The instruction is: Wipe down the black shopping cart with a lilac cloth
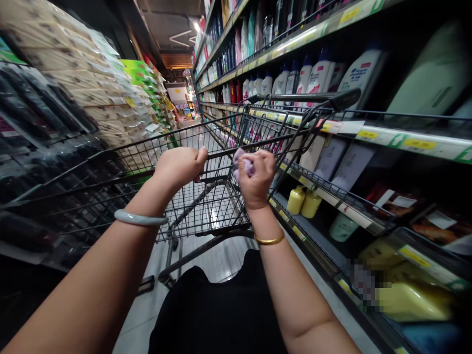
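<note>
A black wire shopping cart (201, 227) stands in the aisle in front of me, its basket showing only floor through the mesh. My left hand (181, 164), with a pale bangle at the wrist, is closed around the cart's near rim. Just to its right, my right hand (259, 178) is a fist with a crumpled light purple cloth (248, 168) squeezed in it. That fist is at the same rim; whether it also grips the wire is hidden. A gold bracelet (271, 240) circles the right wrist.
Shelves (405, 137) of shampoo bottles (320, 73) line the right side, close to the cart's handle bar (300, 97). Stacked wrapped packs (99, 88) rise on the left. Yellow bottles (296, 199) stand on a low shelf. Tiled floor (210, 258) runs along the aisle.
</note>
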Demonstrator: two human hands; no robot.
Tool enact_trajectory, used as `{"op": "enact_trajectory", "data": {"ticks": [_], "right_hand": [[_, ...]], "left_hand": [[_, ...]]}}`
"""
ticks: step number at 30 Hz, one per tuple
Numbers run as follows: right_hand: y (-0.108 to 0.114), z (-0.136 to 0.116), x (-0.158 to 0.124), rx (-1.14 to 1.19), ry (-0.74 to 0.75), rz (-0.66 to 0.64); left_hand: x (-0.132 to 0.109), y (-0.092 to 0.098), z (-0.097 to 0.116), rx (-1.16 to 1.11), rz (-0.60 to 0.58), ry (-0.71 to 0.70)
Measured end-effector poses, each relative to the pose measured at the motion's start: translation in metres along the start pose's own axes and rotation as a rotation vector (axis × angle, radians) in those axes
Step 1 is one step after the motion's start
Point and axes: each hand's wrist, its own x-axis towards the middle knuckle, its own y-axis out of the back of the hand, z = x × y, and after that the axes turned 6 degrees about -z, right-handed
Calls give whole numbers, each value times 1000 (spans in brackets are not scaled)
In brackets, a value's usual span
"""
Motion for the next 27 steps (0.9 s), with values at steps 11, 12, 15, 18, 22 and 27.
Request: {"op": "enact_trajectory", "data": {"ticks": [11, 12, 15, 18, 22, 27], "right_hand": [[-7, -12, -31, -61, 175, -258], [-4, -8, -26, -67, 129, -218], [-3, -7, -31, -127, 63, -311], [-10, -16, -56, -170, 129, -617], [-10, -16, -58, -167, 153, -702], [7, 9, -25, -182, -3, -369]], "left_hand": [[7, -2, -8, 15, 13, -22], [8, -2, -8, 7, 10, -26], [9, -2, -11, -6, 13, -24], [11, -2, -14, -14, 15, -24], [14, -3, -19, -4, 13, -27], [17, -4, -26, -2, 4, -24]]}}
